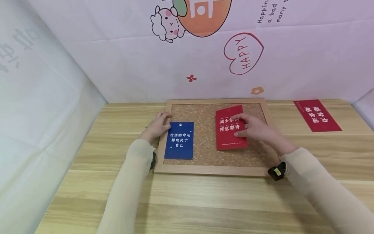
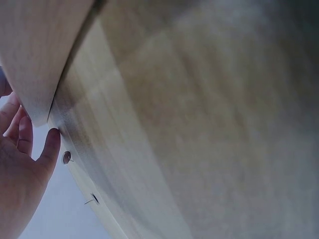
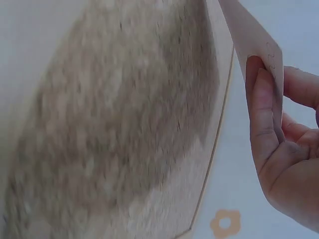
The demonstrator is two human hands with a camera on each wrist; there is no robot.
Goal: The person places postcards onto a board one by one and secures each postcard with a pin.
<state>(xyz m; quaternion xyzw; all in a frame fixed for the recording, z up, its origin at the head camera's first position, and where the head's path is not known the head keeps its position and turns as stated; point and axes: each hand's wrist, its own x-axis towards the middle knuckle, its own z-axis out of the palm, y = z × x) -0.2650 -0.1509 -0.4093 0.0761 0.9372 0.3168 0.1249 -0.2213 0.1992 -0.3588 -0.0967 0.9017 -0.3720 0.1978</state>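
A red card (image 1: pixel 230 143) with white lettering is pinched by my right hand (image 1: pixel 255 128) over the right half of a framed corkboard (image 1: pixel 204 133). In the right wrist view the thumb lies along the card's pale back (image 3: pixel 264 47), with fingers on its other side. My left hand (image 1: pixel 158 125) rests at the left side of the wooden frame (image 1: pixel 210 169), fingers relaxed, beside a blue card (image 1: pixel 179 152). That blue card lies on the board's left part with a silver thumbtack (image 1: pixel 180 124) near its top edge.
Loose thumbtacks (image 2: pixel 67 157) lie on the wooden table (image 1: pixel 204 198) left of the board, close to my left thumb. A second red card (image 1: pixel 317 115) lies on the table at the far right. A printed white cloth (image 1: pixel 131 71) hangs behind the board.
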